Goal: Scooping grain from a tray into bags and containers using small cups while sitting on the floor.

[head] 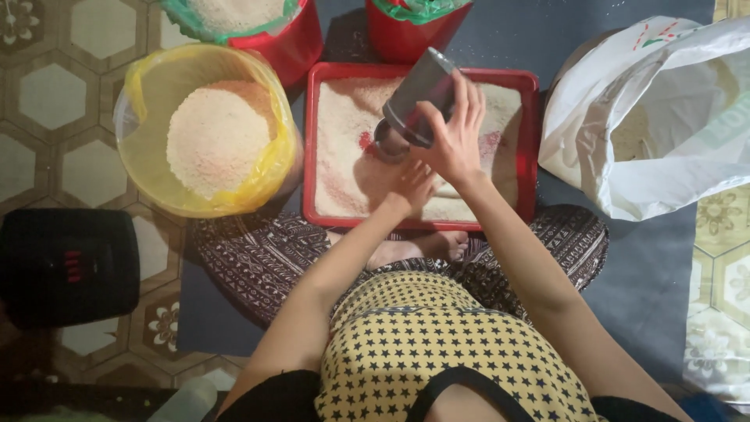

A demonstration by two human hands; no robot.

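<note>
A red rectangular tray (312, 141) lies on the floor mat in front of me, covered with pale grain. My right hand (455, 133) grips a metal cup (418, 94) and tilts it mouth-down over the tray's middle. My left hand (412, 187) rests low in the grain near the tray's front edge, just under the right hand; its fingers are partly hidden, so I cannot tell whether it holds anything.
A bucket lined with a yellow bag (148, 86) holds pale grain at the left. Two red buckets (301, 39) with green liners stand behind the tray. A white sack (664, 133) lies at the right. A black box (66, 266) sits at the far left.
</note>
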